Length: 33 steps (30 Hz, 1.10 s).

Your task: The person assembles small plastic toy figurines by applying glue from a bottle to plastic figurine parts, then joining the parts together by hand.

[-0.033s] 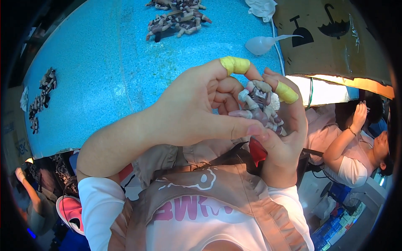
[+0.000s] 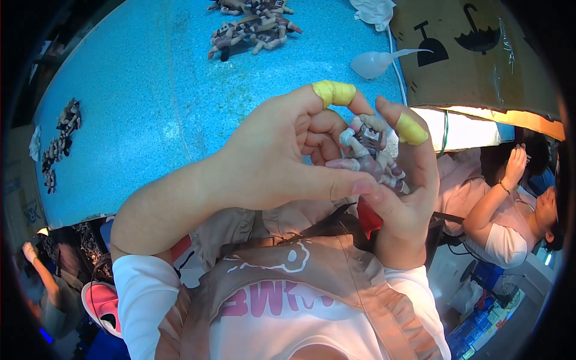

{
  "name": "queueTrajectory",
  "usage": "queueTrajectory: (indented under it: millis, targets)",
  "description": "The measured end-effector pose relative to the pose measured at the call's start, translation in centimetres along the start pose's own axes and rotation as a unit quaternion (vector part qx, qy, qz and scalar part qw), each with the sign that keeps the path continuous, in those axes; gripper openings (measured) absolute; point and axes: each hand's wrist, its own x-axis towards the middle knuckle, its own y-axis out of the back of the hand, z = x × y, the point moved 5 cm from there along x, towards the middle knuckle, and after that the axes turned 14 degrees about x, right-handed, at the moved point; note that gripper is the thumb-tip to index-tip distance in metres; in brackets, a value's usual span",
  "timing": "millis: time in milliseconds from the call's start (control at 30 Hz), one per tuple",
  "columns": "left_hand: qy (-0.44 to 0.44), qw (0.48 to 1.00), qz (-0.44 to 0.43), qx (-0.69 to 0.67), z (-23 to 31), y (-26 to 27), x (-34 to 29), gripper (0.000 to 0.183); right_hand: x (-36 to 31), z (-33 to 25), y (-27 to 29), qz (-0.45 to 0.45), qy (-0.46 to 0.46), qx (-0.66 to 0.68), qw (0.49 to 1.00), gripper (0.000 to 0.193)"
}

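Observation:
A small figurine point(image 2: 371, 147) with pale limbs and brownish clothing is held between my two hands above the near right part of the blue table point(image 2: 150, 114). My left hand point(image 2: 288, 144) pinches it between thumb and forefinger, its other fingers curled. On the figurine's right side, my right hand point(image 2: 414, 174) grips it, with the thumb tip close to the left thumb. Yellow tape wraps a forefinger on the left hand and a finger on the right. Fingers cover part of the figurine's edges.
Similar figurines point(image 2: 255, 30) lie in a group at the far middle, and more figurines point(image 2: 60, 144) line the left edge. A translucent squeeze bulb point(image 2: 372, 64), crumpled tissue point(image 2: 373, 13) and cardboard box point(image 2: 468, 78) are at far right. Another person point(image 2: 504, 204) sits to the right.
The fingers and figurine shift very slightly; the grip of both hands stays the same.

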Motion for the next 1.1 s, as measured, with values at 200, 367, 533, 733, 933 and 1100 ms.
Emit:
queueTrajectory:
  millis: [200,367,533,733,933,1100]
  targets:
    - [-0.012,1.000,0.004,0.020,0.1,-0.1,0.0,0.071,0.1,0.2,0.2,-0.016,-0.014,-0.002,1.000,0.069]
    - [-0.043,0.998,-0.004,0.039,0.4,-0.2,-0.2,0.070,0.0,-0.3,0.0,-0.027,0.046,-0.012,0.999,0.066]
    - [-0.129,0.978,0.024,0.162,0.7,0.2,-0.3,0.075,0.0,-0.9,-1.8,0.122,-0.065,0.284,0.949,0.053]
    - [-0.087,0.996,-0.007,-0.001,0.6,-0.5,0.1,0.082,0.0,-0.6,-0.5,-0.013,0.130,-0.052,0.990,0.042]
    - [-0.049,0.994,-0.017,-0.099,0.4,-0.3,0.3,0.070,-0.1,-1.9,-1.9,-0.026,0.189,-0.166,0.968,0.039]
    - [-0.064,0.991,-0.023,-0.120,0.4,-0.3,0.2,0.064,-0.7,-1.7,-2.1,-0.036,0.180,-0.170,0.968,0.038]
